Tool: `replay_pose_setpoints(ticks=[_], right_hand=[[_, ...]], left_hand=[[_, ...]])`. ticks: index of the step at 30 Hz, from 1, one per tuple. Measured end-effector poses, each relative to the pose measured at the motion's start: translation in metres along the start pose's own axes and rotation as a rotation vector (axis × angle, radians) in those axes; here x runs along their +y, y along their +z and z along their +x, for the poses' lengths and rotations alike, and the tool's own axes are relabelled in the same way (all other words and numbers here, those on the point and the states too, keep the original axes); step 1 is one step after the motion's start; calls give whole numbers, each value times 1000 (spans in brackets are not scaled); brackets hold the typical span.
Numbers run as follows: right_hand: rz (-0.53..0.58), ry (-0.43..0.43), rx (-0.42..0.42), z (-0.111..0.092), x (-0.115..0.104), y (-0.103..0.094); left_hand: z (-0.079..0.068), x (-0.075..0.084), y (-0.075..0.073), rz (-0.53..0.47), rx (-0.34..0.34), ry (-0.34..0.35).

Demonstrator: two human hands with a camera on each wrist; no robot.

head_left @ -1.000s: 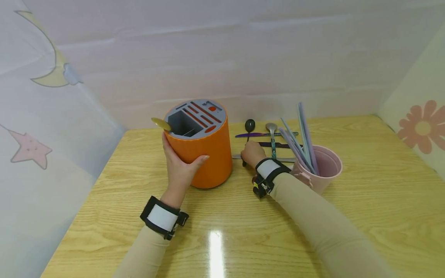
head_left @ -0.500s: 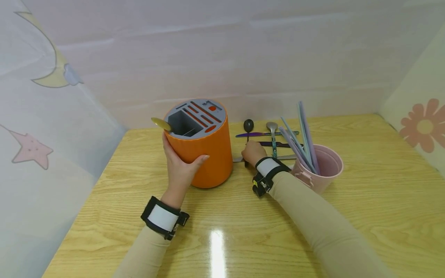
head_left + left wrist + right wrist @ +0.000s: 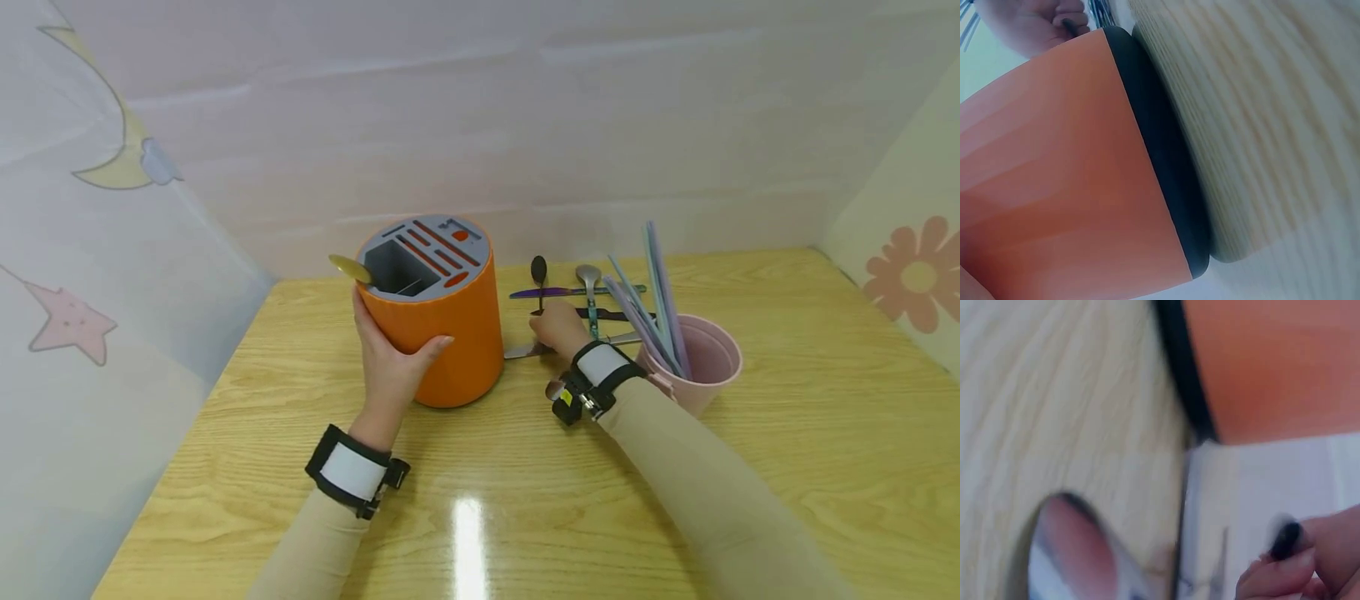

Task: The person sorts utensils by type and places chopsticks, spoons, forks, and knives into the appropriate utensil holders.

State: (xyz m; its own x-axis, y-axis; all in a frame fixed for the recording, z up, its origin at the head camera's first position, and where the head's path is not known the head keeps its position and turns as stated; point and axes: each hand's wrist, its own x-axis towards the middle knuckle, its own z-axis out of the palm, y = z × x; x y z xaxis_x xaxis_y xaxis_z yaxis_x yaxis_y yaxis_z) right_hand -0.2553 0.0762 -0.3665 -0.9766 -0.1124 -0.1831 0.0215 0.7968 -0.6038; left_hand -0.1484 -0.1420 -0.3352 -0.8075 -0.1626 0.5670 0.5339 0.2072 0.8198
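Note:
My left hand (image 3: pixel 393 362) grips the side of an orange cylindrical utensil holder (image 3: pixel 461 346), thumb across its front and fingers round its left side. A gold rounded utensil end (image 3: pixel 350 267) sticks out of its grey slotted top. Right of the holder, my right hand (image 3: pixel 561 323) pinches the handle of a black spoon (image 3: pixel 538 268), bowl pointing away. In the right wrist view the black handle end (image 3: pixel 1286 540) pokes out between thumb and fingers. Just beyond and under this hand lie a purple knife (image 3: pixel 542 292), a dark knife (image 3: pixel 613 315) and a silver knife (image 3: pixel 522 352).
A spoon with a patterned handle (image 3: pixel 588 275) lies across the knives. A pink bucket (image 3: pixel 708 379) with several pastel sticks (image 3: pixel 660 300) stands right of my right wrist. Another shiny spoon bowl (image 3: pixel 1075 547) lies on the table near that wrist. A draped wall backs the table.
My right hand has shifted slightly right and away with the black spoon. The silver knife's left end has swung a little nearer. My left hand and the holder stay put.

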Motion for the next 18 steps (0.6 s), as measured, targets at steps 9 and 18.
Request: replay_pose_setpoints(ticks=[9,18], right_hand=[[199,-154,116,-36,-34,-7],[337,-321,334,-69,-65,-6]], left_hand=[[1,2,0,20,3,-2],[3,1,-1,19,6,12]])
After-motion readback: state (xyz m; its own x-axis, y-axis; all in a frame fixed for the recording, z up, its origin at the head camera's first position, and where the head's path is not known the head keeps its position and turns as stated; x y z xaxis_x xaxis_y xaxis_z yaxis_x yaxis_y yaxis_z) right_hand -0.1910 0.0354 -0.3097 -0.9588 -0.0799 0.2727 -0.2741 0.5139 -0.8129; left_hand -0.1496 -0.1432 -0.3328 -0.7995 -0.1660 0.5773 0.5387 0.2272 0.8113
